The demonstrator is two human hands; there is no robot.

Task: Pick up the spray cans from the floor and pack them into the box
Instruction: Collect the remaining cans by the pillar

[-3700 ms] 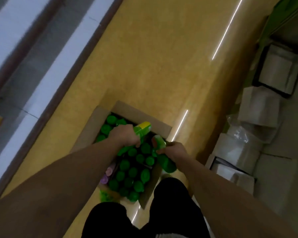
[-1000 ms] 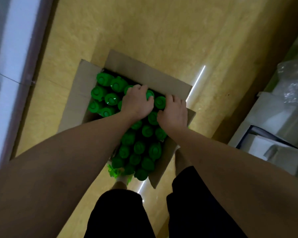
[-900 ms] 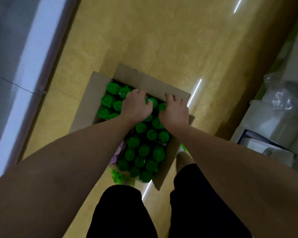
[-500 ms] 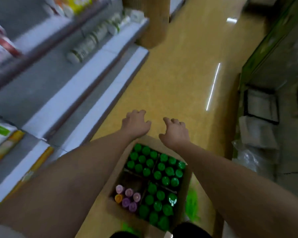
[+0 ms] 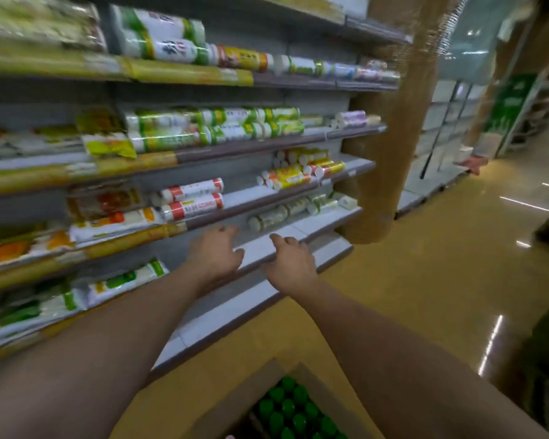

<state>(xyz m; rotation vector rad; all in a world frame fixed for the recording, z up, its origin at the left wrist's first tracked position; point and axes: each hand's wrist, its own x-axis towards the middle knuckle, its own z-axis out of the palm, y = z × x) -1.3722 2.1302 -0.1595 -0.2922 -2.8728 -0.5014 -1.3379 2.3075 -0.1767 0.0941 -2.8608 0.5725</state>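
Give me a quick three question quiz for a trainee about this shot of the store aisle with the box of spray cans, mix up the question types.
1. True or false: the left hand is holding a green-capped spray can.
2. Multiple choice: where does the open brown cardboard box show in the head view? A) on a shelf B) on the yellow floor at the bottom edge, below the arms C) in the right hand
3. Fill in: the goods on the grey store shelves are mostly packaged ____ lying on their sides.

Key: 1 false, both hands are empty with loose fingers; 2 B; 3 rolls.
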